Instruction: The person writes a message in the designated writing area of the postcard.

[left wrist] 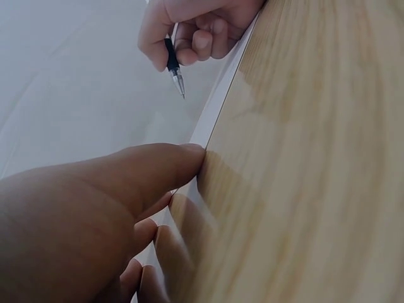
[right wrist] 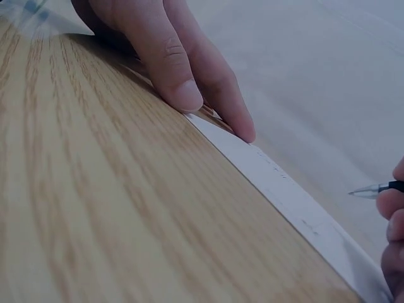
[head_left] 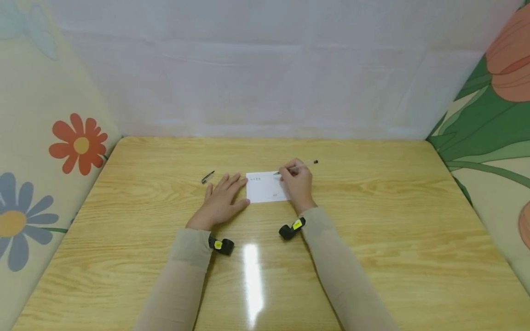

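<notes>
A small white sheet of paper [head_left: 265, 191] lies on the wooden table, with a short row of marks at its upper left and a small mark low down. My left hand [head_left: 223, 202] rests flat beside it, fingers spread, thumb and index fingertip touching the left edge. In my right hand [head_left: 297, 181] a pen [head_left: 306, 164] is pinched between thumb and fingers. The right wrist view shows the pen tip [right wrist: 363, 191] held off the paper; in the left wrist view, the pen's dark grip [left wrist: 171, 55] shows below the fingers.
A dark pen cap [head_left: 208, 177] lies on the table [head_left: 145, 193] to the left of my left hand. White cloth [head_left: 265, 82] hangs behind the table's far edge. Flower-patterned panels [head_left: 33, 184] stand along both sides. Each wrist carries a black camera [head_left: 223, 246].
</notes>
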`<state>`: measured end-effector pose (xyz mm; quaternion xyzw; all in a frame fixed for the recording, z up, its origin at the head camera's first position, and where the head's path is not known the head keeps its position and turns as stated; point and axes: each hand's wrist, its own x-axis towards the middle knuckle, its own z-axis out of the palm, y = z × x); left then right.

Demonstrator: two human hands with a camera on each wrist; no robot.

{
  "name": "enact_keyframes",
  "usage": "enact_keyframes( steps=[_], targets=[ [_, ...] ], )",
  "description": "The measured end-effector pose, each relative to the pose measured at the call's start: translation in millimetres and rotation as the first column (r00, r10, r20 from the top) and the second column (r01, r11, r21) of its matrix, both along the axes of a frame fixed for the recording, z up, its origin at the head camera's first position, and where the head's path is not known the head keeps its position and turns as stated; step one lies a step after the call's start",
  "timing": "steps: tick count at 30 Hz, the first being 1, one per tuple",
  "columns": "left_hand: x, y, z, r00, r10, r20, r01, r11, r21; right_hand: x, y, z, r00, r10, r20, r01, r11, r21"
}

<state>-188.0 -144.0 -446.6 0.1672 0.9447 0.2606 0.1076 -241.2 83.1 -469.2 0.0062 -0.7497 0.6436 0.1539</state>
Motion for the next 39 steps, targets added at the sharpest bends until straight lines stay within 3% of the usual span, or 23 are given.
enact_keyframes(
  steps=[19,26,29,33,39],
  targets=[
    [0.3,-1,4.4,1.000,-0.003,0.019,0.003,0.999,0.032,1.0,0,1.6,1.000,0.018,0.024,-0.017,0.999,-0.049],
    [-1.1,-3,8.9,0.998,0.025,-0.049,-0.022,0.998,0.067,-0.5,0,-0.3,1.000,0.024,0.014,-0.023,0.998,-0.056],
    [-0.6,-5,12.1,0.995,0.056,-0.083,-0.047,0.994,0.103,-0.8,0,-0.9,1.000,0.028,0.013,-0.027,0.998,-0.060],
    [0.7,-9,18.0,0.988,0.140,-0.064,-0.129,0.980,0.152,-0.8,1,-1.4,0.999,0.035,0.013,-0.034,0.998,-0.061],
    [-0.3,-18,23.8,0.962,0.261,-0.079,-0.243,0.951,0.190,-0.8,1,-0.3,0.999,0.041,0.010,-0.040,0.998,-0.056]
  ],
)
